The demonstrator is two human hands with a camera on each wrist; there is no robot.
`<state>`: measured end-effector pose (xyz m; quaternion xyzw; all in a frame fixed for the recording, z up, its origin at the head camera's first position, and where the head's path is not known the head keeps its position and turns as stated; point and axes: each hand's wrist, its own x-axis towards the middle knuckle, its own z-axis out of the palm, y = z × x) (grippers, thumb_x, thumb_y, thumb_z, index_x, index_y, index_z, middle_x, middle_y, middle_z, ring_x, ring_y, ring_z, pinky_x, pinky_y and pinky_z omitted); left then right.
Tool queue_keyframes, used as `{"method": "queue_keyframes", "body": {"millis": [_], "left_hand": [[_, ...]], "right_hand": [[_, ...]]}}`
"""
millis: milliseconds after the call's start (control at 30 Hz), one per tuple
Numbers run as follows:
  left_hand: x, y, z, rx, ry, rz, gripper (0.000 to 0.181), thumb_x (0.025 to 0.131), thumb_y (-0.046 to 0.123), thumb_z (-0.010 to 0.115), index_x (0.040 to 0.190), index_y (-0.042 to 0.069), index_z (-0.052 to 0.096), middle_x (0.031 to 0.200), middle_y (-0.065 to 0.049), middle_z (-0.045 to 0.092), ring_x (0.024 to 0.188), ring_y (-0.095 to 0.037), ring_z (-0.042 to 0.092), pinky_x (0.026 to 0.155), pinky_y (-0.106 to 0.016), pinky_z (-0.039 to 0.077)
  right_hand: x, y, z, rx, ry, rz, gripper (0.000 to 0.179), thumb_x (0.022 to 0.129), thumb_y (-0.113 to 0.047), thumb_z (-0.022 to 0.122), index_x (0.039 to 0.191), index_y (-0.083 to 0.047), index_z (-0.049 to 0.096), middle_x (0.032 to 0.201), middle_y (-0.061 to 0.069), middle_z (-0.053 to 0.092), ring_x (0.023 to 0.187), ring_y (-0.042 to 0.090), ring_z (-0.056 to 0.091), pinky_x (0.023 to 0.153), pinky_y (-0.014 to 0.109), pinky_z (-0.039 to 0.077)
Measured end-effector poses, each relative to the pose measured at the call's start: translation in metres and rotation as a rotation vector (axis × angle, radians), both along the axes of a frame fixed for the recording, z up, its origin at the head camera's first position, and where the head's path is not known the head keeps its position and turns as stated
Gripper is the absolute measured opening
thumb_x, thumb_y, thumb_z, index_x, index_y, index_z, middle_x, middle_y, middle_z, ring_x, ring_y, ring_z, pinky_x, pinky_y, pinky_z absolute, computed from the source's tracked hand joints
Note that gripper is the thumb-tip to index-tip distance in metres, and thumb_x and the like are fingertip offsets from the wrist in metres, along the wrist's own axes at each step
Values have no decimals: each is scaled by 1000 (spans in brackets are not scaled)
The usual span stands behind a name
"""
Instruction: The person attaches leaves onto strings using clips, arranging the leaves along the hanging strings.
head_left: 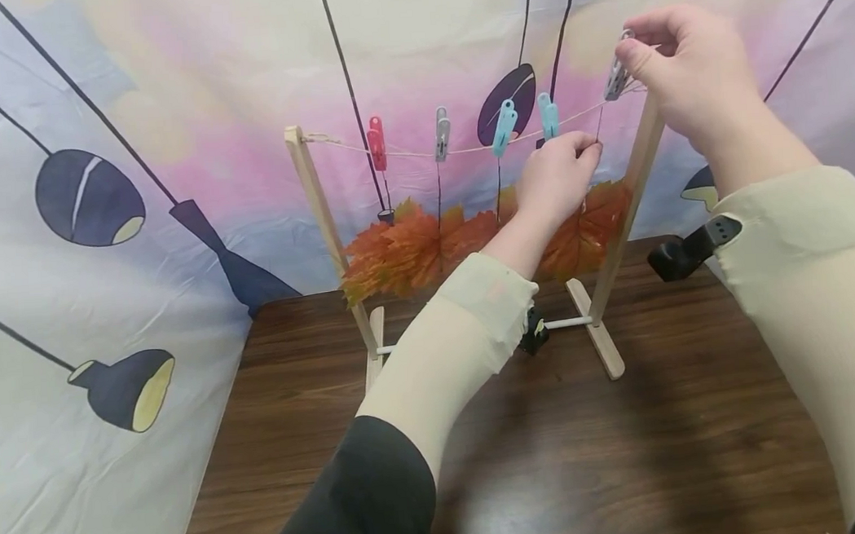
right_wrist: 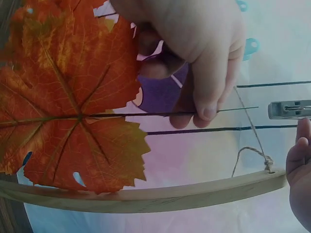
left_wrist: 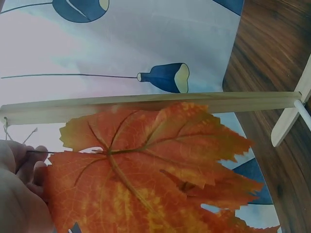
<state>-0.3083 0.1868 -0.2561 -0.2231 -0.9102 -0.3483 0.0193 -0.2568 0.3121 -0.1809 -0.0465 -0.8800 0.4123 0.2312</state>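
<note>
My left hand (head_left: pixel 557 173) pinches the thin dark stem of an orange maple-like leaf (left_wrist: pixel 146 170) between thumb and fingertips. In the right wrist view the stem's tip reaches past those fingertips and crosses the string (right_wrist: pixel 250 119). Above the string's right end, my right hand (head_left: pixel 702 70) holds a grey clothespin (head_left: pixel 616 77) between thumb and fingers. That clothespin (right_wrist: pixel 290 109) is apart from the stem tip, its gripping end turned toward it. Along the string sit a red clothespin (head_left: pixel 377 143), another grey one (head_left: pixel 441 135) and two light blue ones (head_left: pixel 505 127), with leaves hanging beneath.
A wooden frame carries the string between its left post (head_left: pixel 320 200) and right post (head_left: pixel 632 197), on flat feet (head_left: pixel 596 330) joined by a white rod. It stands on a dark wooden table (head_left: pixel 594 461). Behind hangs a painted cloth (head_left: pixel 226 91) with lamp-like shapes.
</note>
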Motion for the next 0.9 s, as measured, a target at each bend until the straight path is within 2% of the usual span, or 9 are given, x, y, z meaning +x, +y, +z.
{"method": "queue_keyframes", "body": {"millis": [133,333,500,633,733,900], "left_hand": [[1,1,2,-19,12,20,28,96,45,46,119,42,61,96,23,62,97,0,57,72,-27,44],[2,3,2,-28,17,20,28,96,45,45,120,43,60,97,23,62,96,0,57,71,-28,43],[3,6,1,-32,15,34,27,96,46,45,119,45,59,98,24,61,100,0,56,72,-29,43],[3,7,1,-25,20,43,27,96,46,46,118,45,60,97,24,61,99,0,56,71,-29,43],[2,8,2,-17,23,49,27,96,46,45,118,45,60,94,22,61,97,-1,56,71,-29,42],[2,9,1,-20,28,44,27,97,45,45,118,43,61,89,20,61,91,-2,56,69,-28,41]], "right_hand": [[-2,1,1,37,-30,-9,47,95,-40,49,138,-22,46,135,-2,49,125,11,41,103,29,33],[-2,3,1,23,-48,-27,47,94,-40,50,138,-22,46,132,-3,50,119,12,43,101,29,35],[0,2,3,16,-32,-57,42,94,-39,51,133,-21,51,121,-5,53,111,10,44,95,26,38],[-1,2,8,52,-28,-76,39,94,-38,53,128,-20,56,108,-9,54,98,5,46,82,22,40],[-4,-1,10,74,-20,-70,36,93,-37,55,124,-19,60,97,-14,54,86,0,44,71,21,37],[-6,-5,6,79,-14,-51,32,93,-34,56,120,-17,61,85,-19,50,78,-1,45,66,23,36]]}}
